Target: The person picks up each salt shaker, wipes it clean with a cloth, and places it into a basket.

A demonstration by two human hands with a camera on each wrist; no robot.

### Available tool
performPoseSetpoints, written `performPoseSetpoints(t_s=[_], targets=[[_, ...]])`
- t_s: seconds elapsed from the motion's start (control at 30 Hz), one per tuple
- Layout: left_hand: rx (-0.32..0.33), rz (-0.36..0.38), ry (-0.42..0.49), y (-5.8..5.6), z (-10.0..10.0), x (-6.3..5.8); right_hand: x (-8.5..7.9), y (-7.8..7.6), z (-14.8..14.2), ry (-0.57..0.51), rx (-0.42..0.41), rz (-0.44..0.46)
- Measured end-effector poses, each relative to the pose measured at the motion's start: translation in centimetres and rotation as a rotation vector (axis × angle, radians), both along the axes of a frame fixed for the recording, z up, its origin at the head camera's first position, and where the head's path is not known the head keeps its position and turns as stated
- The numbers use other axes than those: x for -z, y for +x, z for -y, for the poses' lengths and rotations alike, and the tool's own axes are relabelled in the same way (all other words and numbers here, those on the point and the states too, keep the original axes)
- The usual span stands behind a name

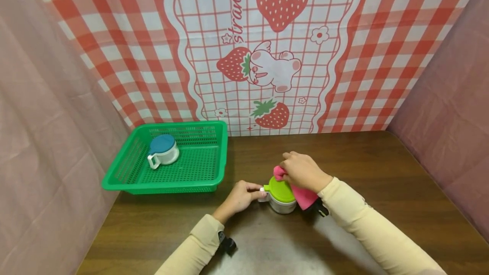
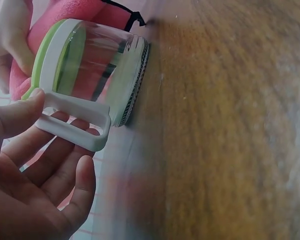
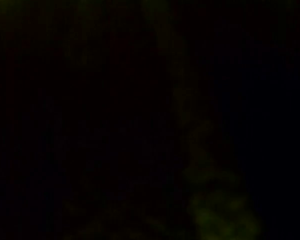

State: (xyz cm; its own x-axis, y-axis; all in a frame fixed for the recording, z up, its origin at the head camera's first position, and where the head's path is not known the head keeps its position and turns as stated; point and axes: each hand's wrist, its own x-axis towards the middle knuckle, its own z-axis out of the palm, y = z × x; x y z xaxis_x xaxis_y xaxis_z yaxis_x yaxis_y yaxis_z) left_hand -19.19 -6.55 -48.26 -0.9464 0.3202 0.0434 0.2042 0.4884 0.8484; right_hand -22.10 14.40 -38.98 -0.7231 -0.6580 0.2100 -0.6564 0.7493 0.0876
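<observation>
A clear seasoning jar (image 1: 282, 205) with a lime-green lid (image 1: 282, 190) and a white handle (image 2: 75, 135) stands upright on the table. From its left side my left hand (image 1: 240, 197) pinches the handle, thumb on top and fingers beneath, as the left wrist view shows closely. My right hand (image 1: 303, 172) grips a pink cloth (image 1: 304, 197) against the far right of the lid. Part of the cloth bunches up by the fingers and the rest hangs down beside the jar. The right wrist view is almost wholly dark.
A green plastic basket (image 1: 220, 156) stands at the back left, holding a similar jar with a blue lid (image 1: 162, 144). Behind the brown wooden table (image 1: 355, 156) hangs a red-and-white strawberry-print cloth (image 1: 248, 109). Pink curtains (image 1: 443, 88) close off both sides.
</observation>
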Motion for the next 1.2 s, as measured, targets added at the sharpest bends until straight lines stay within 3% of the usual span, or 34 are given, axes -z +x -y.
performPoseSetpoints(t_s=[0.23,0.57,1.2], targets=[[-0.016,-0.009,-0.002,0.0,0.0,0.1,0.2,0.3,-1.6,-0.019,0.014,0.003],[-0.028,-0.005,0.013,0.0,-0.1,0.3,-0.3,2.0,-2.7,-0.003,-0.023,0.004],[0.015,-0.009,0.024,0.0,0.0,-0.1,-0.2,4.1,-1.4,-0.02,-0.188,0.025]])
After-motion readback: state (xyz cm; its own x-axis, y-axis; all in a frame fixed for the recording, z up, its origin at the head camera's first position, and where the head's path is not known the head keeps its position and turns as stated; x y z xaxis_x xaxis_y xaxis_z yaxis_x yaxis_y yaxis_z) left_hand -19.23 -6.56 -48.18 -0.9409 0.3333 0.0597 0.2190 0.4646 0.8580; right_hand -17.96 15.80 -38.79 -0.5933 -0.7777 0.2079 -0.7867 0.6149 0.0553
